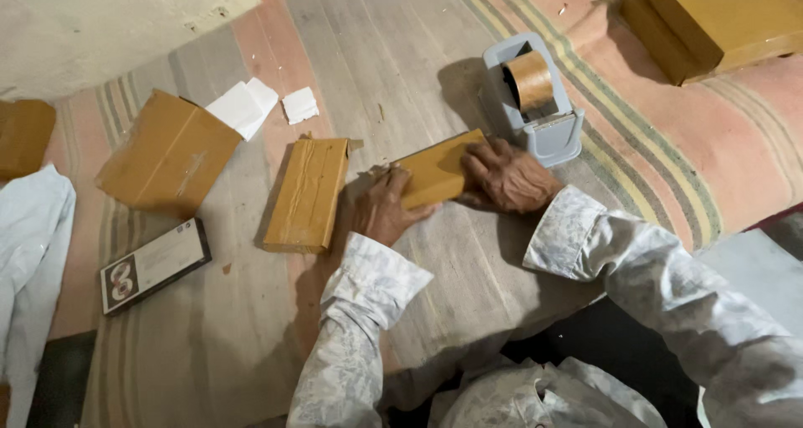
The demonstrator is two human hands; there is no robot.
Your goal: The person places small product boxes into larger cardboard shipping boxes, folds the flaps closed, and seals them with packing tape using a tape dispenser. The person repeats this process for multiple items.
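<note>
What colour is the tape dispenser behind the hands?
The tape dispenser is pale grey-blue, holding a brown tape roll; the head view shows it.
</note>
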